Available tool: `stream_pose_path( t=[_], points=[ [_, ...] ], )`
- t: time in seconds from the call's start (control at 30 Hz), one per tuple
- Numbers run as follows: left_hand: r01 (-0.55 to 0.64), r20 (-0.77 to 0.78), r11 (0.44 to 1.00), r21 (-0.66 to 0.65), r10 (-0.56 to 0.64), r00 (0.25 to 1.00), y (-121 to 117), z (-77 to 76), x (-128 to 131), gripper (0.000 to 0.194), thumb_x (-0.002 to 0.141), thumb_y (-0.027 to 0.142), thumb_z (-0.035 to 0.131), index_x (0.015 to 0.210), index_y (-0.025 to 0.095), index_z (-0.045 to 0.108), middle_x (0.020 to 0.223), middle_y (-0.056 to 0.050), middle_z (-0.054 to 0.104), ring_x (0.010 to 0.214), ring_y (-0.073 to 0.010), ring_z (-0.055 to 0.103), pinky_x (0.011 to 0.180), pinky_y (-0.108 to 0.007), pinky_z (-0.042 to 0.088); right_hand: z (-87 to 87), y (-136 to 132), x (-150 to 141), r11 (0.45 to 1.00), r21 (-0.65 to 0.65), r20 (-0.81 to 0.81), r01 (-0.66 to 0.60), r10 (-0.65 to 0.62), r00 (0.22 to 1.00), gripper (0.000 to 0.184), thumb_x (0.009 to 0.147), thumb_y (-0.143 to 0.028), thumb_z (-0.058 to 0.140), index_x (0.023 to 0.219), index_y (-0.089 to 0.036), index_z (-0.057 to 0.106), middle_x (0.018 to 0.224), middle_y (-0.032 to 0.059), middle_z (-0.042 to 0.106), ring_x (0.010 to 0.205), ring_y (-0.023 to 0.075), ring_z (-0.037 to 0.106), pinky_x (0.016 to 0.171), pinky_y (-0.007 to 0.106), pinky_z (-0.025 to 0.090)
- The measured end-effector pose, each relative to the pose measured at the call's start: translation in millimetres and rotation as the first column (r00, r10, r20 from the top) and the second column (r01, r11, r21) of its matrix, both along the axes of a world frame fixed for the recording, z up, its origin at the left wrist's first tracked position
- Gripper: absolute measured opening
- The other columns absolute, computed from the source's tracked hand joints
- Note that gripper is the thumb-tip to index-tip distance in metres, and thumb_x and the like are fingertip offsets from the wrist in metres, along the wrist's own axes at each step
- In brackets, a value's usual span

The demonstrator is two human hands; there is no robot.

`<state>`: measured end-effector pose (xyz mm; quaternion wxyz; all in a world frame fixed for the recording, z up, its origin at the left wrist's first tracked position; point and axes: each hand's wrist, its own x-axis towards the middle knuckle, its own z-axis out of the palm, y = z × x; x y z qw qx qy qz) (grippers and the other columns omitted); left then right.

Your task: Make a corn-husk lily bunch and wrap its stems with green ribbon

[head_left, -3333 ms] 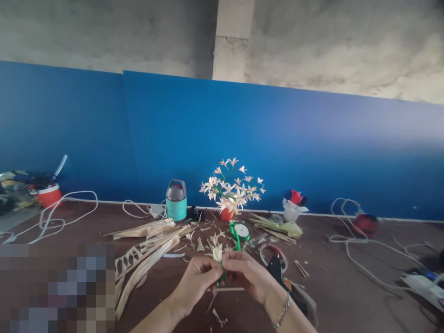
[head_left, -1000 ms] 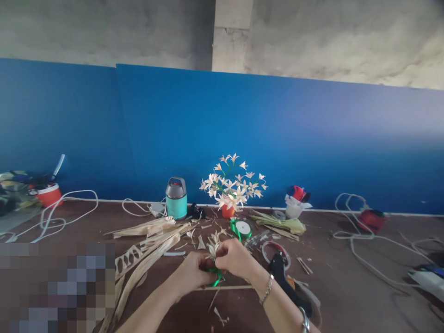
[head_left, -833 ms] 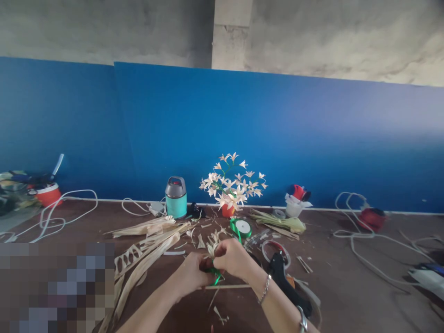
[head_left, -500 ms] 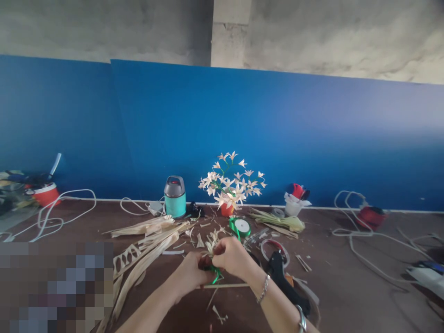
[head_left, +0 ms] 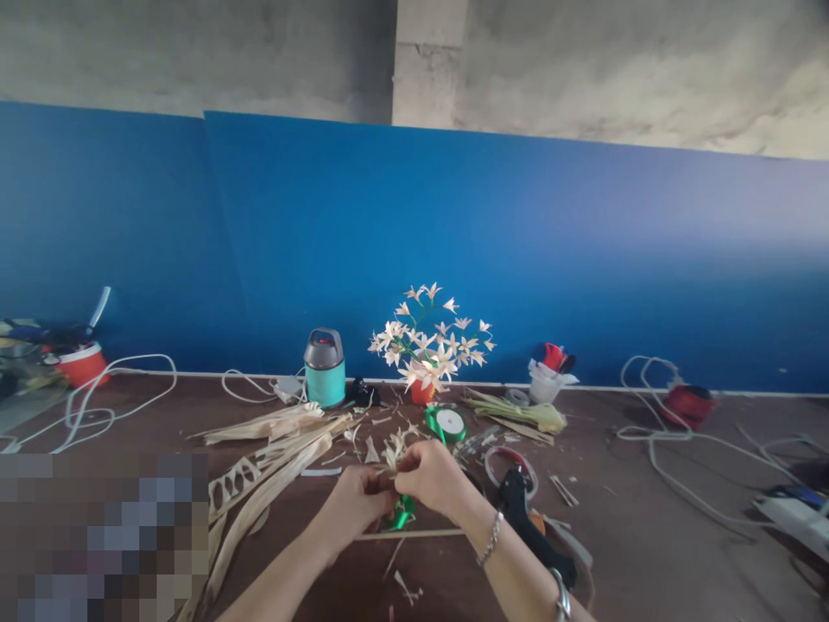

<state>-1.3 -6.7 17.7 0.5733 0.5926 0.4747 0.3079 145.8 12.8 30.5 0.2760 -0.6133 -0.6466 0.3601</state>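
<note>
At the middle front of the head view, my left hand [head_left: 358, 499] is closed around the base of a pale dried-husk flower [head_left: 395, 447]. My right hand [head_left: 433, 478] meets it there, thumb and fingers pinched at the same flower's base. Shiny green ribbon [head_left: 402, 511] hangs below the fingers, and a strand runs back to a green ribbon spool [head_left: 449, 423] lying just beyond. What the fingertips grip exactly is hidden. A thin pale stick [head_left: 414, 534] lies on the table under my hands.
Behind stands a red pot [head_left: 424, 392] of husk flowers [head_left: 433, 345], beside a turquoise flask [head_left: 325, 380]. Dried husks [head_left: 285, 471] spread at left. A black glue gun [head_left: 528, 527] lies by my right forearm, near a tape ring [head_left: 511, 471]. White cables [head_left: 680, 484] cross the right side.
My left hand has shifted slightly up against the right, its fingers drawn in. The green ribbon below now shows as a wider bunched loop. The view has moved a little.
</note>
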Motion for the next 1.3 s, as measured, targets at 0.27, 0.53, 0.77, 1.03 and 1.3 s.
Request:
stream_pose_path(
  t=[0.27,0.53,0.77,1.03,1.3],
  points=[
    [0.051,0.079,0.998,0.027,-0.053,0.996,0,-1.4,1,0.014,0.06,0.026,0.059,0.067,0.013,0.06,0.05,0.007,0.045,0.042,-0.005,0.03,0.043,-0.02,0.023,0.2,0,-2,0.999,-0.004,-0.038,0.036,-0.036,0.999,0.005,0.049,-0.016,0.056,0.053,-0.015,0.058,0.043,-0.0051,0.051,0.044,0.0082,0.044,0.039,0.017,0.03],
    [-0.044,0.036,0.994,0.099,0.041,0.999,-2,-0.5,4,0.014,0.062,0.023,0.057,0.069,0.012,0.061,0.054,0.005,0.046,0.048,-0.0078,0.036,0.047,-0.021,0.028,3.6,-1,-4,0.998,0.007,-0.061,0.062,-0.062,0.996,0.004,0.05,-0.016,0.055,0.054,-0.015,0.058,0.044,-0.005,0.05,0.044,0.0074,0.042,0.038,0.016,0.029],
    [-0.142,-0.072,0.956,0.256,0.165,0.984,-10,-10.2,13,0.025,0.054,0.013,0.059,0.079,0.015,0.055,0.062,0.005,0.048,0.057,-0.0111,0.042,0.051,-0.021,0.032,2.4,1,-4,0.994,0.042,-0.035,0.105,-0.103,0.994,0.003,0.052,-0.018,0.056,0.053,-0.016,0.057,0.047,-0.0039,0.051,0.047,0.0089,0.045,0.039,0.017,0.029],
    [-0.207,0.026,0.949,0.239,0.207,0.978,-7,-24.1,16,0.018,0.055,0.01,0.056,0.072,0.016,0.053,0.065,0.002,0.052,0.061,-0.0125,0.047,0.056,-0.021,0.037,3.5,-2,-6,0.99,0.076,-0.039,0.122,-0.119,0.992,0.003,0.052,-0.018,0.057,0.054,-0.016,0.058,0.056,-0.0011,0.06,0.057,0.0123,0.054,0.048,0.019,0.036],
    [-0.216,0.149,0.969,0.12,0.198,0.969,-6,-18.2,15,0.02,0.055,0.011,0.058,0.075,0.014,0.058,0.066,0.0,0.061,0.063,-0.015,0.055,0.058,-0.024,0.04,5.2,1,-7,0.994,-0.016,-0.15,0.108,-0.109,0.983,0.003,0.053,-0.014,0.056,0.055,-0.016,0.056,0.047,-0.0049,0.051,0.046,0.0082,0.045,0.042,0.017,0.031]
  ],
)
